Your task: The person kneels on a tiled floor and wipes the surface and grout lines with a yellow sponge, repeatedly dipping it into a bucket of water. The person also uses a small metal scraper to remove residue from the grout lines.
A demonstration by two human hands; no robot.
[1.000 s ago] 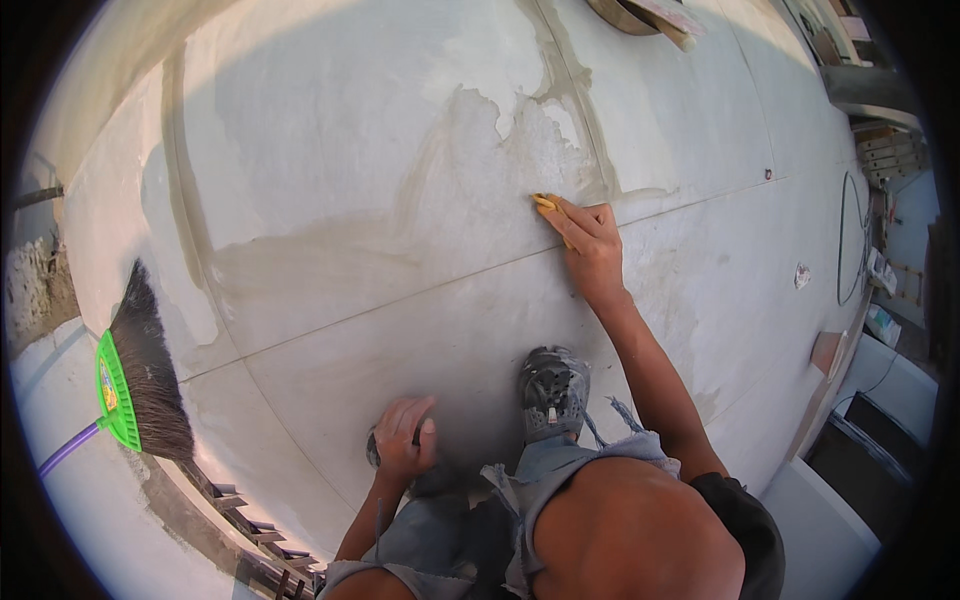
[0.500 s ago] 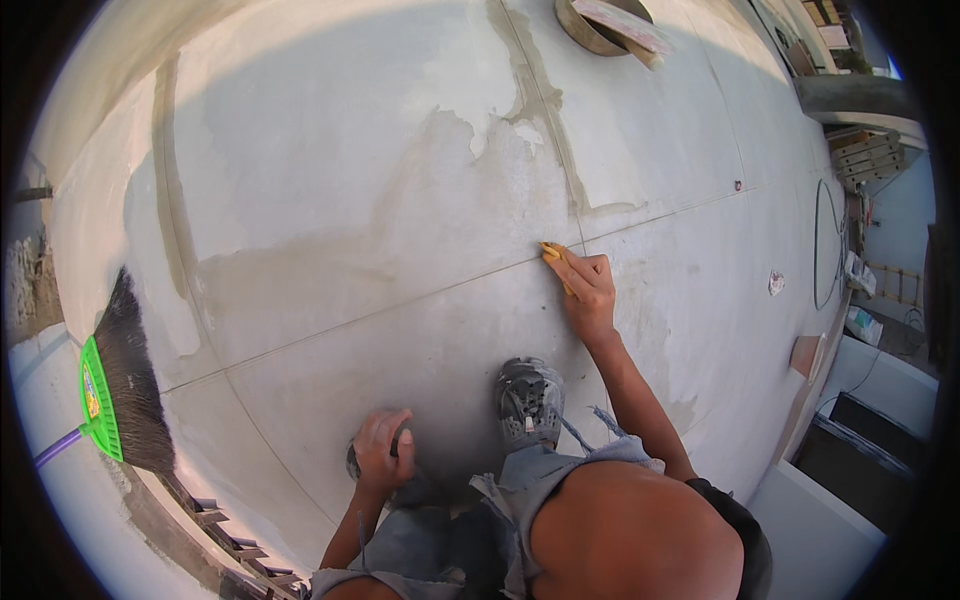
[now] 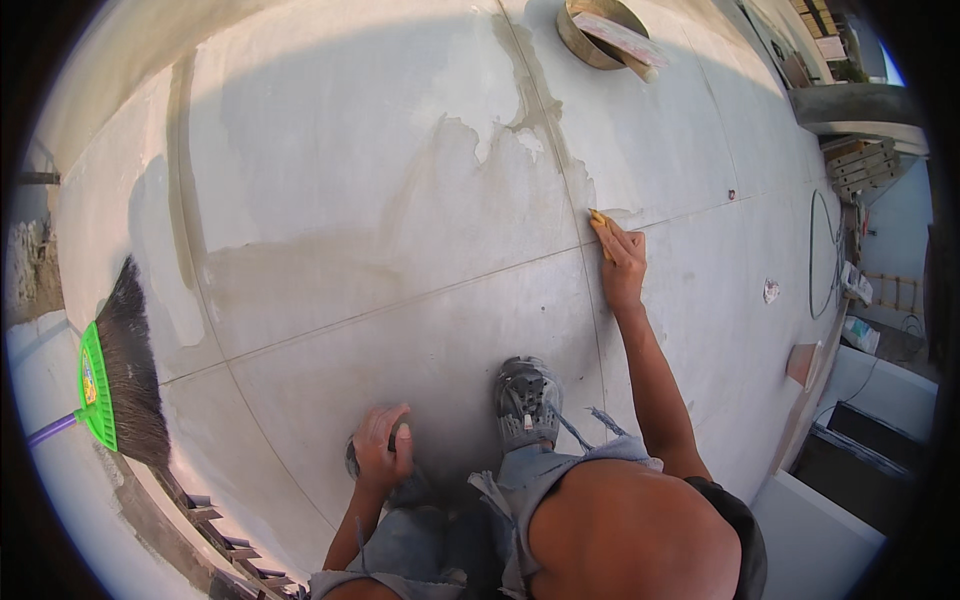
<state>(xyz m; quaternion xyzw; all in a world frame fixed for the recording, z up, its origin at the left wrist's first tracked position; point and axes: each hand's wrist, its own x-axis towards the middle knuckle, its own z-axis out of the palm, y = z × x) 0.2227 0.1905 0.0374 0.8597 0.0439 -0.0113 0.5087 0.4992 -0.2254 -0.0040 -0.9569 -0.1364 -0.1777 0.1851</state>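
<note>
My right hand [image 3: 625,262] pinches a small yellow pad [image 3: 601,222], a sponge or a folded cloth. It presses on the tiled floor [image 3: 480,330], just right of where two thin joint lines cross. Damp greyish smears [image 3: 535,90] run along the joint beyond it. My left hand [image 3: 384,440] rests low by my left shoe, fingers curled around something dark that I cannot make out. My right shoe [image 3: 527,400], dusty and dark, stands between the two hands.
At the far side sits a round basin [image 3: 585,45] with a flat board across it. A broom [image 3: 130,370] with a green head lies at left. On the right are a pinkish bucket [image 3: 802,364], a looped cable [image 3: 815,255] and a small crumpled scrap [image 3: 771,290].
My right hand has slid right and slightly farther away with the yellow pad, past the joint crossing. The grey smear near the crossing looks reduced. My left hand has barely moved.
</note>
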